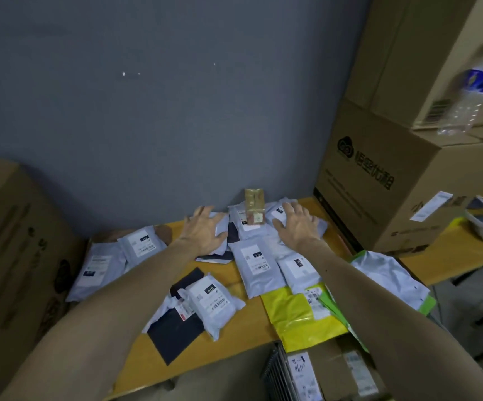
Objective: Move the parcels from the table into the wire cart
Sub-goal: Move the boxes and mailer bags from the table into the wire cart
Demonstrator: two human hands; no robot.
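Grey plastic mailer parcels (256, 263): lay scattered over the yellow wooden table (234, 325), heaped toward its far edge. Left hand (202, 233), right hand (298, 224): fingers spread wide, palms down on the far heap, either side of a small upright brown cardboard box (254, 209). Metal wire cart (276, 373): stood below the near edge, some parcels inside.

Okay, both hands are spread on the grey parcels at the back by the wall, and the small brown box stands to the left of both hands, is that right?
Not quite. The head view shows the small brown box standing between the left hand and the right hand, not left of both. Both hands are spread on the grey parcels by the wall.
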